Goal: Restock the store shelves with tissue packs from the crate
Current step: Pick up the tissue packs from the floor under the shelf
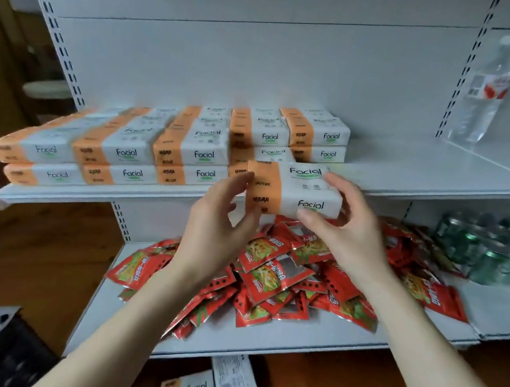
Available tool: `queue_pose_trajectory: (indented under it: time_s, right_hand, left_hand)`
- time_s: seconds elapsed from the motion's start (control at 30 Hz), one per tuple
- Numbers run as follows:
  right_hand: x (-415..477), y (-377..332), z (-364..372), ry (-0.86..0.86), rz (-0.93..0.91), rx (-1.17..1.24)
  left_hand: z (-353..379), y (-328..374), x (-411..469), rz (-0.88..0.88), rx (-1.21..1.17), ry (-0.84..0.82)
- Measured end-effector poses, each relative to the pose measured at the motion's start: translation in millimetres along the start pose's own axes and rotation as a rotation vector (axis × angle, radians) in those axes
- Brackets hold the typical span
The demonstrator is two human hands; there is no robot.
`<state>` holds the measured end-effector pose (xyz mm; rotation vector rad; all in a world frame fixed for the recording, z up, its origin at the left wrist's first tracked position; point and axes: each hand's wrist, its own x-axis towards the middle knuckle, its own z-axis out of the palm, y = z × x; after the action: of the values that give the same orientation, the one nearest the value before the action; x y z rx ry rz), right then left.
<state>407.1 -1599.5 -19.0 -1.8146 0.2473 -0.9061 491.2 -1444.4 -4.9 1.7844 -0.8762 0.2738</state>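
– Left hand [225,218] curls round the orange end of one pack [293,188]. Right hand [340,223] clamps the white end, thumb on top and fingers beneath.
– Where is the pack?
– At the shelf [410,177] lip, just right of the stacks [156,149]. Whether it touches the lip I cannot tell.
– How to place it well?
– Keep it level, with the orange end to the left like the rest. Slide it back beside the last stack, square its front, then release.
– Arm pose?
– Both forearms reach up and forward, palms facing each other across the pack.
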Motion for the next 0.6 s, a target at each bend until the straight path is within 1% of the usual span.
queue_pose_trajectory:
  time_s: [0.1, 0.2, 0.37, 0.5, 0.6]
  right_hand:
    - [19, -4, 9, -0.057, 0.019, 0.004]
    - [42, -5, 18, -0.078, 0.040, 0.055]
    - [82, -8, 35, -0.038, 0.042, 0.034]
    - [101, -3, 47, -0.091, 0.080, -0.038]
    - [103, 2, 50, -0.100, 0.114, -0.057]
  left_hand:
    - [-5, -11, 19, 0.114, 0.119, 0.037]
    - [-6, -18, 42, 0.224, 0.294, 0.079]
    - [-13, -33, 82, 0.275, 0.535, 0.093]
    - [-15, -45, 98, 0.298, 0.674, 0.075]
    - [-16, -51, 99, 0.357, 0.773, 0.081]
